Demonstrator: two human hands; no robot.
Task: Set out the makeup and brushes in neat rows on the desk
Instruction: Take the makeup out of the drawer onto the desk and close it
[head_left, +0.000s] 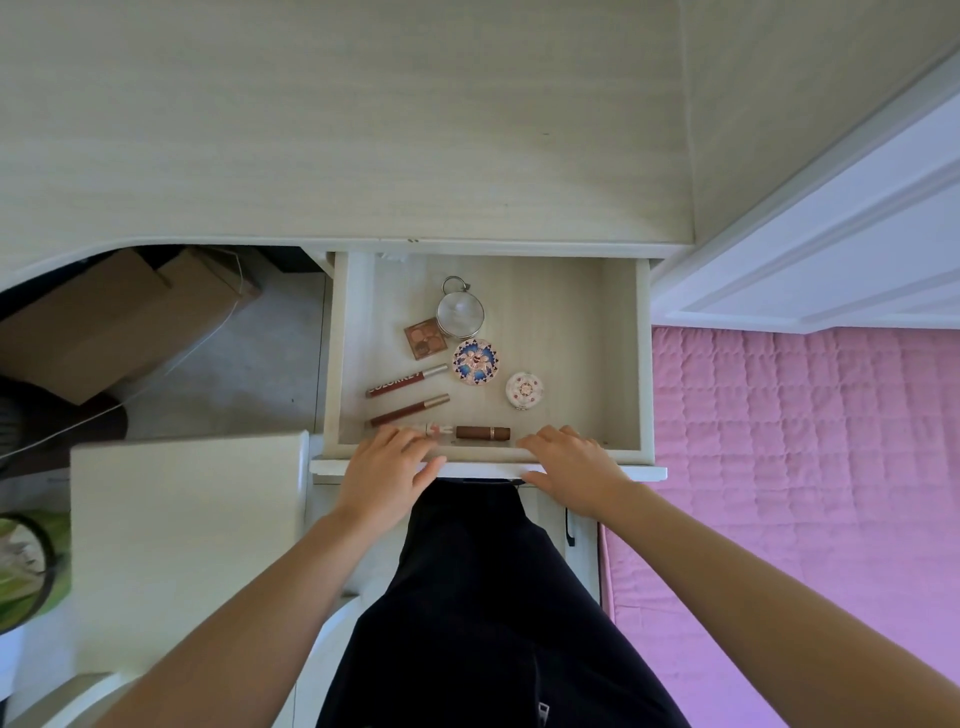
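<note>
Both hands, left (387, 462) and right (569, 465), rest flat, holding nothing, on the pale wooden drawer's front edge (478, 470); a brown lipstick tube (482, 433) lies just beyond, between them.

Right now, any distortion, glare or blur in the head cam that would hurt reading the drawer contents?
Head view: wide-angle bending curves the desk edge and splays the forearms; drawer evenly lit with soft shadows, no harsh glare; the clear round compact shows only a faint sheen; items look sharp, lettering on one lip gloss tube visible; both hands slightly soft.
</note>
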